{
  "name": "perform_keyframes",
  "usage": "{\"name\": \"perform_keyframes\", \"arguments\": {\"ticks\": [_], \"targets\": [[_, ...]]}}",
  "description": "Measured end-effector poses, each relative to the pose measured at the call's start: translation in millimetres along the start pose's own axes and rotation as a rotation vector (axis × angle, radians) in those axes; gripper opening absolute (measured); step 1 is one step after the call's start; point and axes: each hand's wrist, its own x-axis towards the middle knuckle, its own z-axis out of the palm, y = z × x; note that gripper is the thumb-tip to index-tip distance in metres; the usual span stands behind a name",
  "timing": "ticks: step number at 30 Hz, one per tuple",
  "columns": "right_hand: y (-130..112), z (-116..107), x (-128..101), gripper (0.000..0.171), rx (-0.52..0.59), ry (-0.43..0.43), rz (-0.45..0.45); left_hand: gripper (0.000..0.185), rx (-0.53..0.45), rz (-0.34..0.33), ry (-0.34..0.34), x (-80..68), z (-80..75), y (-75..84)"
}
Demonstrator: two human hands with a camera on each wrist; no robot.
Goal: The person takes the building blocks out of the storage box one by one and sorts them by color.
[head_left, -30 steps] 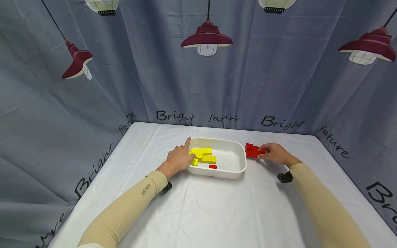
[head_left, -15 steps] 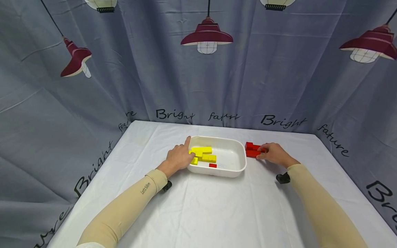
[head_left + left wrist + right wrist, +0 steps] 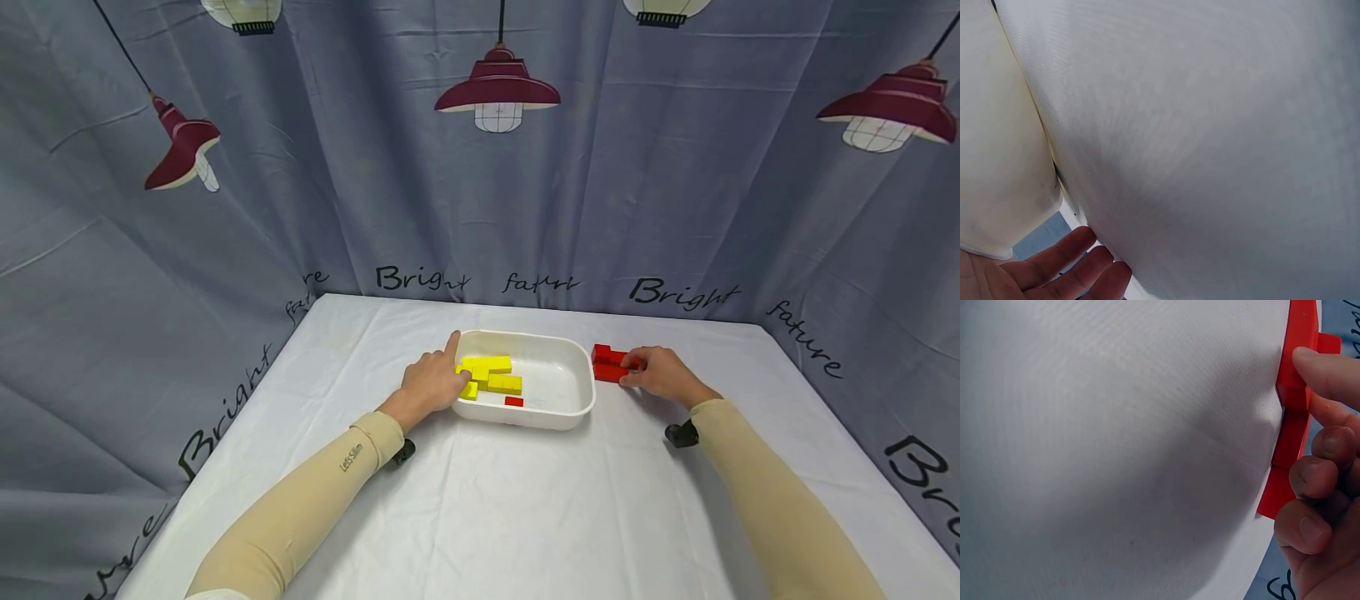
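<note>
**A:** ok so where was the red block (image 3: 610, 365)?

**B:** On the white cloth (image 3: 525, 517), right outside the tray (image 3: 577, 398), at about 3 o'clock from it. Stepped shape, looked like a few red pieces joined. The right hand (image 3: 660, 372) had it from the 3 o'clock side. In the right wrist view the thumb pressed on the block's edge and the other fingers (image 3: 1316, 481) curled up against its side, so a proper grip, not just a touch. The block lay flat on the cloth.

**A:** and the left hand (image 3: 429, 385)?

**B:** At the tray's 9 o'clock end. Index finger stuck out along the rim toward 12, the rest curled over the rim near the yellow blocks (image 3: 491, 375). Honestly couldn't tell from the head view if it actually pinched a yellow one or just sat on the tray. The left wrist view only showed three loosely bent fingertips (image 3: 1079, 269) by the tray wall, holding nothing I could see.

**A:** what was inside the tray?

**B:** Yellow blocks bunched at the 9 o'clock half, plus one small red piece (image 3: 513, 402) near the 6 o'clock wall, apart from the yellow ones.

**A:** anything else around?

**B:** Tan sleeves on both arms, a small black thing at each wrist, and a grey curtain (image 3: 300, 167) with red lamp prints round the table from 9 through 12 to 3.
</note>
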Motion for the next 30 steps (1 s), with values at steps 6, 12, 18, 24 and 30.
{"name": "perform_keyframes", "arguments": {"ticks": [6, 12, 18, 24, 30], "targets": [[2, 2, 2, 0.033, -0.007, 0.020, -0.006, 0.078, -0.002, 0.005, 0.001, 0.6, 0.4, 0.1], [3, 2, 3, 0.033, -0.009, 0.030, 0.006, 0.078, -0.002, 0.006, 0.001, 1.1, 0.5, 0.8], [4, 4, 2, 0.034, -0.012, 0.032, 0.013, 0.078, -0.001, 0.003, -0.002, 0.7, 1.9, 1.5], [2, 2, 0, 0.034, -0.003, 0.034, 0.009, 0.078, -0.003, 0.007, -0.002, 0.9, 1.8, 1.4], [-6, -2, 0, 0.031, 0.020, 0.029, -0.046, 0.078, -0.001, 0.000, 0.006, 1.1, 1.5, -0.1]]}}
